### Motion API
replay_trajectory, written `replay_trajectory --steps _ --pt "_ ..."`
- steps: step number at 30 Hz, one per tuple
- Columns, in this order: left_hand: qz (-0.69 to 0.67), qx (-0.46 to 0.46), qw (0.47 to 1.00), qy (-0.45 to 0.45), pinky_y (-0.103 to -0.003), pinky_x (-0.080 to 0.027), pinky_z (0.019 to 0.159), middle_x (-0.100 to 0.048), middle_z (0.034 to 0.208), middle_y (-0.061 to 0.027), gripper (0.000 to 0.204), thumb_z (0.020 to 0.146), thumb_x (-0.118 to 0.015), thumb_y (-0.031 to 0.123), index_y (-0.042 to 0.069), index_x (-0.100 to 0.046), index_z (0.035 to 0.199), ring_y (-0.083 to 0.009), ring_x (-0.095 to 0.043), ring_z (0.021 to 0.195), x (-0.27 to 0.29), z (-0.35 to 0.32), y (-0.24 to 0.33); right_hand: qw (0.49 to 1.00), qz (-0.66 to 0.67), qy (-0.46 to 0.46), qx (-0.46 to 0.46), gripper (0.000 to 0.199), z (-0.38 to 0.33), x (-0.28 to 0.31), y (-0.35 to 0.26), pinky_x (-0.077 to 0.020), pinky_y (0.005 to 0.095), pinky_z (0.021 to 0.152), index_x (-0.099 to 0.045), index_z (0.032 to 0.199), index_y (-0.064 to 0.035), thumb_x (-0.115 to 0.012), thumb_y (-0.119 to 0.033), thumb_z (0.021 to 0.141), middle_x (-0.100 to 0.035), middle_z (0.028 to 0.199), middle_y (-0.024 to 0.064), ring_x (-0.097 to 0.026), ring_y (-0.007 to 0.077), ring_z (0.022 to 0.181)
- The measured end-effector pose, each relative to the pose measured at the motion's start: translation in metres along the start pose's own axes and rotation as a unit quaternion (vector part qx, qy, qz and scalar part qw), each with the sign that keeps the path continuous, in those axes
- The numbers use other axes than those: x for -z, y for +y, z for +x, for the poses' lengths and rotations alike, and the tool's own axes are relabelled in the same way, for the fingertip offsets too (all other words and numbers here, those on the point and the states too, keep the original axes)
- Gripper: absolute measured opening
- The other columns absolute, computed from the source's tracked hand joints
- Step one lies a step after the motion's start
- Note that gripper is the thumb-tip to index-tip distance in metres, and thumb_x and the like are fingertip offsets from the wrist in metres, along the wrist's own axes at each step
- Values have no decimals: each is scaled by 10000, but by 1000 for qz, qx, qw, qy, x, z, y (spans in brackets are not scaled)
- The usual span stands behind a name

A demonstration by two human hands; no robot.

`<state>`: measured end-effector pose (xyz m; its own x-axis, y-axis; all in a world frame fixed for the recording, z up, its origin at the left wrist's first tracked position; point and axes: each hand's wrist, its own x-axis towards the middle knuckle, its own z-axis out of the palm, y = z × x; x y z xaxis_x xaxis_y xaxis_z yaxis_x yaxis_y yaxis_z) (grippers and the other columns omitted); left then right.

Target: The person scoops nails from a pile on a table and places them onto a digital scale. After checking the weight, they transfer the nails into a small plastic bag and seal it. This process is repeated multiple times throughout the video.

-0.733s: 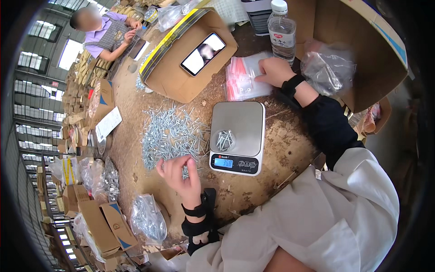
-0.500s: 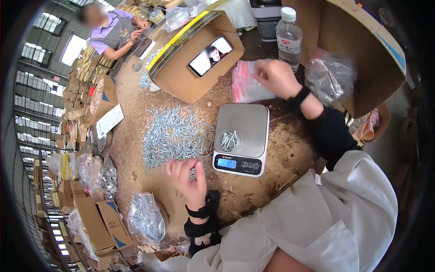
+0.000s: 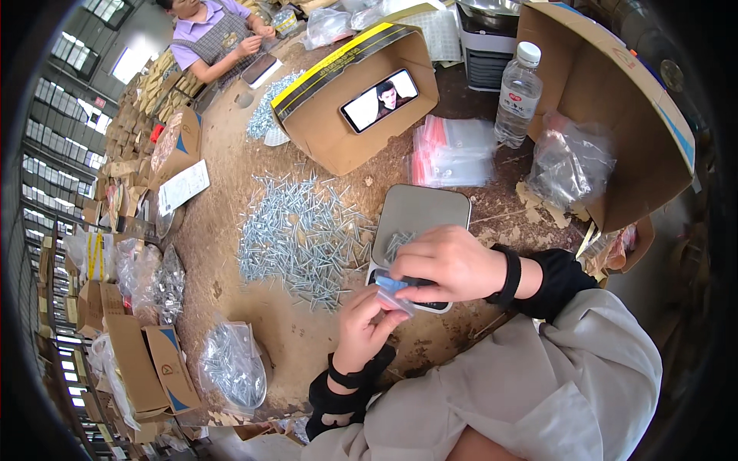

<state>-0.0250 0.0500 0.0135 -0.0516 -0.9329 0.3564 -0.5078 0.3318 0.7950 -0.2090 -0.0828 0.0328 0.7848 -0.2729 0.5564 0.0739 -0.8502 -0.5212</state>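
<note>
Together, the left hand [image 3: 365, 326] and right hand [image 3: 450, 265] pinch a small clear plastic bag [image 3: 393, 290] between their fingers, held just above the near edge of a digital scale [image 3: 419, 215] on the table [image 3: 307, 346]. A few screws [image 3: 396, 244] lie on the scale's pan. Left of it spreads a loose pile of screws [image 3: 300, 230]; farther off sit a stack of zip bags [image 3: 453, 152] and a water bottle [image 3: 516, 96].
</note>
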Motion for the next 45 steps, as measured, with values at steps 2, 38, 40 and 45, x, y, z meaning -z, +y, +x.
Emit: replay_trajectory --steps 2,38,40,45 --pt "-45 23 999 -11 -307 -456 620 -650 807 -71 209 769 -804 123 25 -630 830 -207 -611 699 -1 -5 -3 997 1 49 67 191 3 -3 -3 -523 393 700 -656 931 -108 -723 -229 800 -611 997 65 -627 288 897" --pt "-469 165 867 -30 -320 -429 870 -546 991 -51 579 716 -826 79 42 -476 1176 -154 -535 942 5 -14 -7 973 230 10 13 609 -1 -13 16 -257 509 1142 -521 1301 -69 -801 -212 779 -553 1296 141 -468 329 1295" --pt "-409 131 901 64 -300 -424 847 -535 965 -53 511 736 -774 -18 59 -476 1144 -139 -520 913 4 -13 -10 992 101 18 -77 820 -2 -11 30 -270 481 1147 -399 1427 -65 -816 -194 733 -511 1364 172 -423 353 1329" --pt "-152 130 973 114 -273 -412 851 -539 883 -25 508 753 -724 -97 53 -479 1172 -123 -526 864 -1 -10 -17 992 28 -36 -117 964 -12 -28 60 -365 459 1073 -294 1503 -85 -815 -146 695 -609 1259 134 -502 348 1245"
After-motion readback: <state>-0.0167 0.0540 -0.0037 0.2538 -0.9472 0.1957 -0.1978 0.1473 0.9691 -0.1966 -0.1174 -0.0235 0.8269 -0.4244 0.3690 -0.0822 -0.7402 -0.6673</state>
